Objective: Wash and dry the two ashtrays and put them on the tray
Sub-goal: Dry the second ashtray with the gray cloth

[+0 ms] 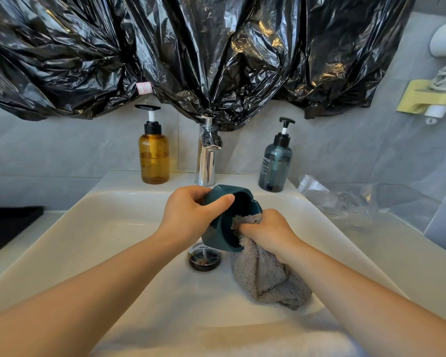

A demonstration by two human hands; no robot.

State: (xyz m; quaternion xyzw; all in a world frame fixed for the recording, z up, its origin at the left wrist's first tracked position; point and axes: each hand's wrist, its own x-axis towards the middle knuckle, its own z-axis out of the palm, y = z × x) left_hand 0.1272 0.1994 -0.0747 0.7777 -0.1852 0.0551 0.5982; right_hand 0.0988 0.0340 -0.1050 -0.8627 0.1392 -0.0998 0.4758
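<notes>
1. Bare forearms point(88, 292) cross the white ceramic sink's point(88, 240) near edge.
2. Left hand point(188, 215) grips the round teal ashtray point(214, 240), tilted over the drain point(204, 258), thumb curled over its rim, exposing the bowl.
3. Right hand's point(265, 230) fingers clutch the grey fluffy cloth point(263, 279) inside, probably drying.

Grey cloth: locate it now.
Head view, right of centre: the grey cloth trails into the sink beside the drain, its top gripped by the right hand inside the teal ashtray the left hand holds.

Ashtray point(233, 217) over sink point(93, 228), between two bottles point(153, 155), before faucet point(206, 161).
</notes>
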